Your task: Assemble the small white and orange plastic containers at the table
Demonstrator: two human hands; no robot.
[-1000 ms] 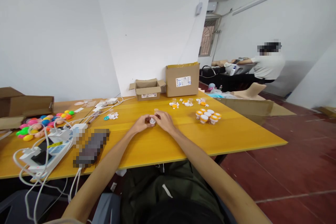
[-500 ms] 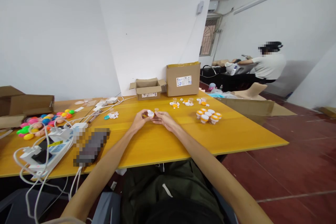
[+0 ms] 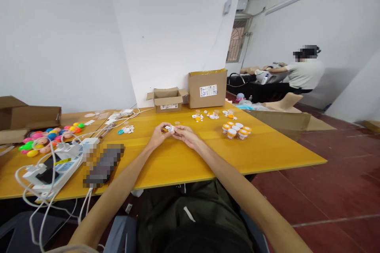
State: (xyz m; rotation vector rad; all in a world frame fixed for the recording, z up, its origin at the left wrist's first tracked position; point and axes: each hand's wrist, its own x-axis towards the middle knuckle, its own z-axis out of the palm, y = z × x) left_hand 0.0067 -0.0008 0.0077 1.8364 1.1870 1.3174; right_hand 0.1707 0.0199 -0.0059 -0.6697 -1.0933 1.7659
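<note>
- Left hand [image 3: 158, 135] and right hand [image 3: 186, 134] meet over the middle of the yellow table [image 3: 184, 162], fingertips together.
- A small white piece [image 3: 170, 128] sits pinched between the fingertips of both hands, just above the tabletop; its shape is too small to make out.
- Cluster of orange-and-white capped jars [image 3: 236, 130] stands to the right, well apart from the hands.
- Small open box [image 3: 168, 99] and taller box [image 3: 207, 87] at the far edge.
- Coloured eggs [image 3: 49, 137] far left.
</note>
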